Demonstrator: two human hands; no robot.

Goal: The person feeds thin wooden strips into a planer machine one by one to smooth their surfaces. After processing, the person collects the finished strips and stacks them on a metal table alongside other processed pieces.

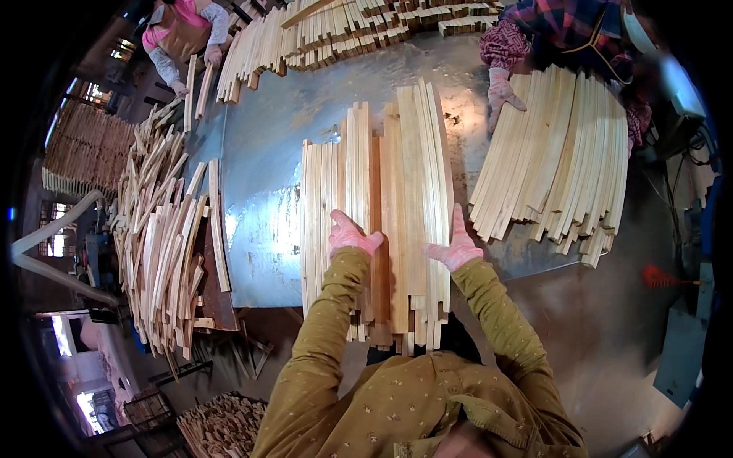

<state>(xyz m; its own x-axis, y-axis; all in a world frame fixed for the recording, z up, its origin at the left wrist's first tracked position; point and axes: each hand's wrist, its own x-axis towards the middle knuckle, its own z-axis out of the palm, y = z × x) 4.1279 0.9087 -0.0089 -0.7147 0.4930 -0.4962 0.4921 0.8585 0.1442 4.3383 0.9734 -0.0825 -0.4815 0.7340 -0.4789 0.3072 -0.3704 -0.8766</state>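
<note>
In front of me, wooden slats (416,175) of uneven lengths lie side by side on a shiny metal table (263,183), their near ends jutting past its front edge. One strip (376,198) among them is darker and reddish. My left hand (353,233), in a pink glove, rests on the slats left of that strip, thumb and fingers apart. At the right edge of the row is my right hand (458,246), also gloved in pink. Its thumb points inward over the slats and its fingers stretch forward along the outer side. Neither hand is closed around a slat.
A co-worker's gloved hand (504,98) touches another batch of slats (550,160) at the right. Slats are stacked along the far edge (336,38). At the far left, another person (183,38) handles slats beside a loose heap (164,252). A bundle (221,424) stands low at left.
</note>
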